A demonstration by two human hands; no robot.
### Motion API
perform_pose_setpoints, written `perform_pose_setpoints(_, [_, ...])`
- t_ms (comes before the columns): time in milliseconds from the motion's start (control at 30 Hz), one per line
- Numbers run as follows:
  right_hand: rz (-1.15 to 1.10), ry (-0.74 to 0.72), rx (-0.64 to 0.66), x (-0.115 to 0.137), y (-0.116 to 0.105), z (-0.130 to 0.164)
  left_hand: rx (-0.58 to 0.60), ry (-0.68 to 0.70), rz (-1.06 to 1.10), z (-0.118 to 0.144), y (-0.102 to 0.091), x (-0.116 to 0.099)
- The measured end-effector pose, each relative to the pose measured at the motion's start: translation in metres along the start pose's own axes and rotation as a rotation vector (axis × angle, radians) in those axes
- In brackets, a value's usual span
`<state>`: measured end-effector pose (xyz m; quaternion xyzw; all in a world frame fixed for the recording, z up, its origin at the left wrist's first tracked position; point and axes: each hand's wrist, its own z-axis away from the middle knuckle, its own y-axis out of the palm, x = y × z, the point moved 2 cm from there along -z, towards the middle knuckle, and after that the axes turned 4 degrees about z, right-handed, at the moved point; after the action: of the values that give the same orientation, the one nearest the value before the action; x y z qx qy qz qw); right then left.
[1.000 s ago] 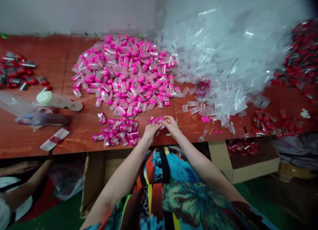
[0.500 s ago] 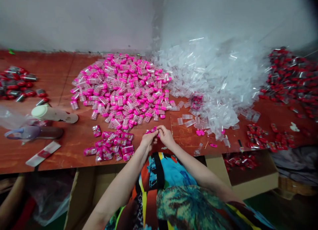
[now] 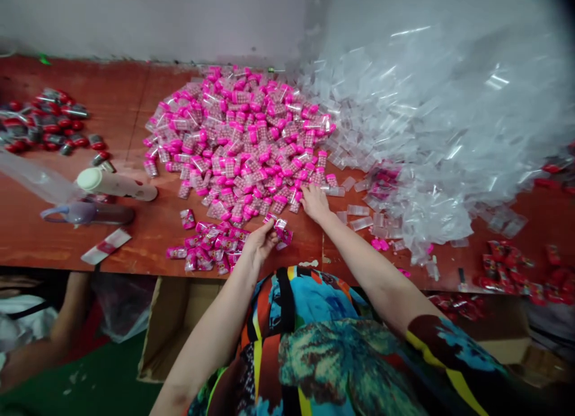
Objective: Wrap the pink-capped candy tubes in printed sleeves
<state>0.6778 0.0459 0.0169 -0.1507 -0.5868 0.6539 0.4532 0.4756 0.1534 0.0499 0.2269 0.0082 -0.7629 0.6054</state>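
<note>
— Writing, brands, labels?
— None legible. Print on the pink packets too small and blurred to read; red-and-white slip [image 3: 106, 246] at the near left edge likewise unreadable.

— Left hand?
— Left hand [image 3: 259, 241] near the front edge of the tabletop [image 3: 126, 107], fingers pinched on a pink wrapped packet [image 3: 282, 231]. Packet just off the fingertips to the right, long axis roughly crosswise, slightly tilted; exact facing not clear.

— Right hand?
— Right hand [image 3: 315, 202] stretched forward, palm down, fingers curled at the near right edge of the big pink heap [image 3: 240, 140]. Touching the pieces there; whether anything is gripped, cannot tell.

— Other stock?
— Small batch of wrapped pink packets [image 3: 207, 253] just left of the left hand. Large mound of clear plastic sleeves [image 3: 431, 134] on the right, a few loose ones beside the right hand. Red pieces [image 3: 49, 119] far left, more red ones [image 3: 516, 272] near right. White bottle [image 3: 114, 184] and purple-handled tool [image 3: 85, 213] lying on their sides at left.

— Surface, room?
— Reddish-brown wooden board, scuffed, seam running front to back. Plain pale wall behind. Cardboard box [image 3: 175, 320] under the front edge, green floor below. Another person's arm [image 3: 49, 338] at lower left.
</note>
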Motion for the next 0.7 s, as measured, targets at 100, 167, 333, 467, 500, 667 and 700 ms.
perform_pose_setpoints(100, [0.128, -0.014, 0.024, 0.001, 0.005, 0.004, 0.008, -0.035, 0.086, 0.005, 0.006, -0.003])
perform_pose_setpoints(167, [0.191, -0.033, 0.024, 0.001, 0.009, 0.011, 0.023, -0.058, 0.132, 0.009, 0.009, -0.005])
perform_pose_setpoints(333, [-0.258, 0.017, -0.089, -0.002, 0.012, 0.035, 0.055, -0.083, 0.203, 0.022, 0.014, -0.009])
perform_pose_setpoints(467, [-1.056, 0.121, -0.078, 0.002, 0.014, 0.07, 0.079, -0.07, 0.227, 0.027, 0.016, -0.009])
perform_pose_setpoints(500, [-1.176, 0.117, -0.048, 0.007, 0.013, 0.079, 0.085, -0.065, 0.229, 0.028, 0.017, -0.008])
perform_pose_setpoints(667, [-1.309, 0.15, -0.035, 0.03, 0.011, 0.112, 0.137, -0.049, 0.23, 0.027, 0.022, 0.002])
perform_pose_setpoints(700, [-1.3, 0.156, -0.051, 0.033, 0.011, 0.116, 0.15, -0.047, 0.226, 0.026, 0.022, 0.004])
